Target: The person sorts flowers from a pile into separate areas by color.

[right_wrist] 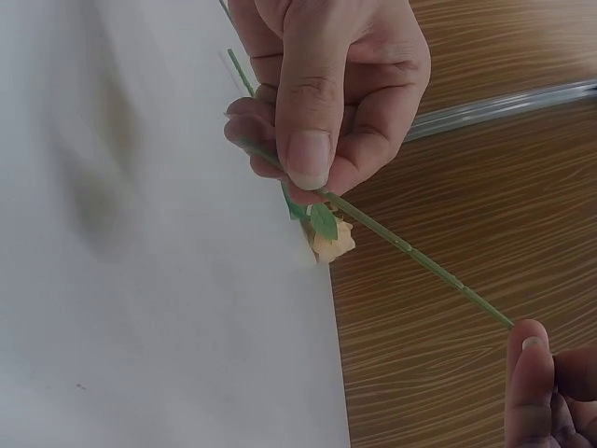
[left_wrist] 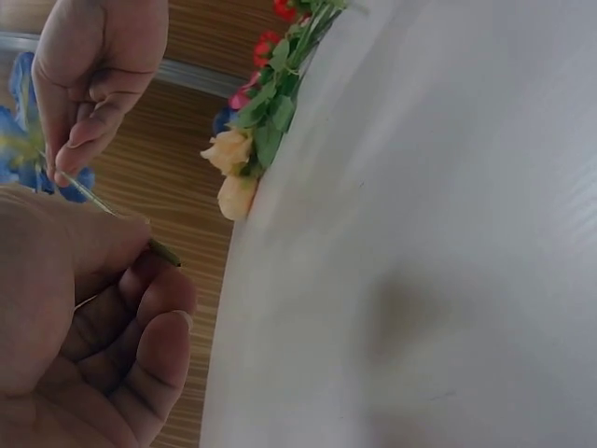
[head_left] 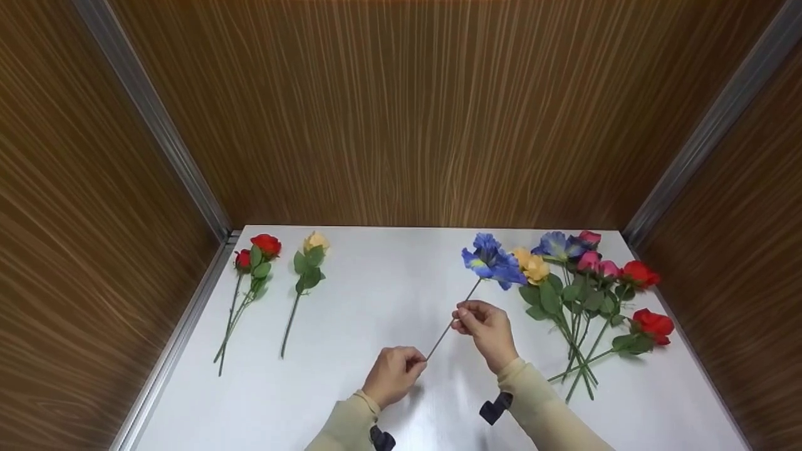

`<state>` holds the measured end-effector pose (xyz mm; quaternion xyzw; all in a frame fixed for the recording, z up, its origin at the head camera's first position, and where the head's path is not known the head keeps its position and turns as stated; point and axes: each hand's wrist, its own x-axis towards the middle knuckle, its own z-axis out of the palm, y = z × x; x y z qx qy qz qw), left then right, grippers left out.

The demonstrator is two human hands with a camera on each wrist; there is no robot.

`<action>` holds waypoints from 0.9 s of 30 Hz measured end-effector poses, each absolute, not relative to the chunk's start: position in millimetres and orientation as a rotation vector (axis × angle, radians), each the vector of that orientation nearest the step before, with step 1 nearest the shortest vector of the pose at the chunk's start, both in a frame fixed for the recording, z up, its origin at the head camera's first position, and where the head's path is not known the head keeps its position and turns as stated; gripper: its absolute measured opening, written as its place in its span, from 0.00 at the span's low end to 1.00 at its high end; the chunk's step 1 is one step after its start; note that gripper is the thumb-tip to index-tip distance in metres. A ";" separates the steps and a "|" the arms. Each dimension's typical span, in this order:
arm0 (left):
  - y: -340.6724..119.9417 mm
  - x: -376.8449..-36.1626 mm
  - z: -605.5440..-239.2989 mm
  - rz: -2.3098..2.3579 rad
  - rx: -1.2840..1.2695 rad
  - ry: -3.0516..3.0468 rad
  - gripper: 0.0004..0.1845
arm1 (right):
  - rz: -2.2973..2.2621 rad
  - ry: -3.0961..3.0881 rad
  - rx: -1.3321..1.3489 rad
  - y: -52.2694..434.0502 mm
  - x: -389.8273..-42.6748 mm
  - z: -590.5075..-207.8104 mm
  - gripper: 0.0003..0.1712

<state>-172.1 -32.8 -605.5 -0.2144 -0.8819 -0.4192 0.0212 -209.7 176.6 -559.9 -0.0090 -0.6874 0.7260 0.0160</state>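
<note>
A blue artificial flower on a thin green stem is held above the white table. My right hand pinches the stem about halfway along. In the right wrist view my right hand has thumb and fingers pressed around the stem. My left hand pinches the stem's lower end. In the left wrist view the left hand has the stem tip poking out past the thumb, with the blue flower behind.
A loose pile of red, pink, yellow and blue flowers lies at the right of the table. Two red roses and a yellow rose lie apart at the left. Wood-panelled walls close in three sides.
</note>
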 end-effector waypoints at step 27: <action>-71.1 -194.8 -619.3 -1.202 -0.257 -2.719 0.04 | 2.146 -2.337 -0.096 257.7 -217.3 -567.4 0.13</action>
